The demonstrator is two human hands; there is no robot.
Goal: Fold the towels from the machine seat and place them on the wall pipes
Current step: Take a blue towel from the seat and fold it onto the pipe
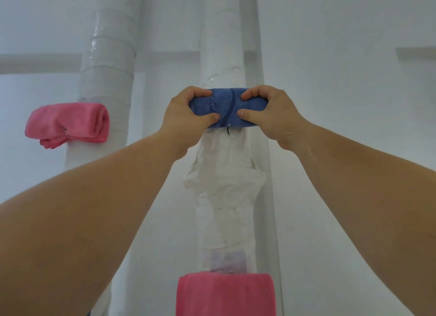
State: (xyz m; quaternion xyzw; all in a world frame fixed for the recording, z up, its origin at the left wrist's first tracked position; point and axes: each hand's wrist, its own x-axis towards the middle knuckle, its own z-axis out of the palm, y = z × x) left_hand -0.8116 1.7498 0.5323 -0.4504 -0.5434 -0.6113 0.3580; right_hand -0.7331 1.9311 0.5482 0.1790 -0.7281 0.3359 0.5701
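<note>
A folded blue towel [227,107] with dark lettering is held flat against the middle white wrapped pipe [223,56], just above a small metal hook [228,129]. My left hand [186,117] grips its left end, fingers over the top and thumb underneath. Its right end is gripped the same way by my right hand [271,112]. A folded pink towel [68,123] sits on a metal ring on the left pipe [106,84]. Another folded pink towel [225,294] rests lower on the middle pipe.
The white wall [354,103] stands right behind the pipes. Crumpled white wrapping [224,181] bulges on the middle pipe below the hook. A thin horizontal bar [40,62] crosses the wall at the left.
</note>
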